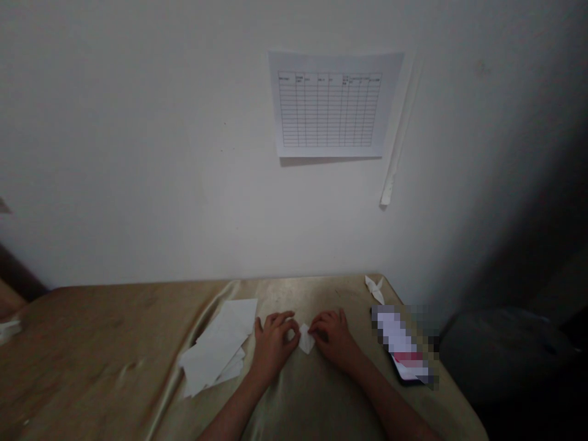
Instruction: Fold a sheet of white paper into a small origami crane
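A small folded piece of white paper (305, 339) lies on the tan table (114, 343) between my two hands. My left hand (274, 342) has its fingers curled and pinches the paper's left edge. My right hand (331, 334) rests on the table with its fingertips pressed on the paper's right edge. A loose stack of white paper sheets (219, 348) lies just left of my left hand.
A phone (404, 346) lies to the right of my right hand near the table's edge. A small folded white paper figure (375, 288) sits at the table's far right corner. A printed grid sheet (331, 104) hangs on the white wall behind.
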Demonstrator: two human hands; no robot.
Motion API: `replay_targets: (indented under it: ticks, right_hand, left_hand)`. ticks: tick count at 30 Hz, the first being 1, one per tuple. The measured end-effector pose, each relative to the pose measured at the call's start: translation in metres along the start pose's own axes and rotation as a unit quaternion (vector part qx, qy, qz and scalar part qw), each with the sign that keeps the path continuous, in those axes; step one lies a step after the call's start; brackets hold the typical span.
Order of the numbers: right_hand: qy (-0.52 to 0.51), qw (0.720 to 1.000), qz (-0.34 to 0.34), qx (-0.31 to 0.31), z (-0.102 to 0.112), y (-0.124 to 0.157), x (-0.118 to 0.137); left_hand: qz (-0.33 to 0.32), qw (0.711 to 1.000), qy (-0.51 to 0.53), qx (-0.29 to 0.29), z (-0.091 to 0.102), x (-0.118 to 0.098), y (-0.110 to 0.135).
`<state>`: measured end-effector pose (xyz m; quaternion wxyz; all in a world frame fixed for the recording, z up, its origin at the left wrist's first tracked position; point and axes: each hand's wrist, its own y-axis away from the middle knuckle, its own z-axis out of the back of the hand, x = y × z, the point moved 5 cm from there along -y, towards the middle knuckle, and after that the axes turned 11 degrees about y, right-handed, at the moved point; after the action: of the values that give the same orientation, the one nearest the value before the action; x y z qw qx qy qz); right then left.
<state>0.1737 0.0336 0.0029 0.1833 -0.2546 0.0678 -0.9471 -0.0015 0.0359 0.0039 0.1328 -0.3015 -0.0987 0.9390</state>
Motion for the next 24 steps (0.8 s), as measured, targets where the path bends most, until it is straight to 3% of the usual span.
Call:
replay_targets:
  ticks: [24]
  right_hand:
    - [0.035,0.999,-0.022,0.028,0.0,-0.001,0.001]
  left_hand:
    - [-0.008,0.998,-0.014,0.063,-0.002,-0.009,0.012]
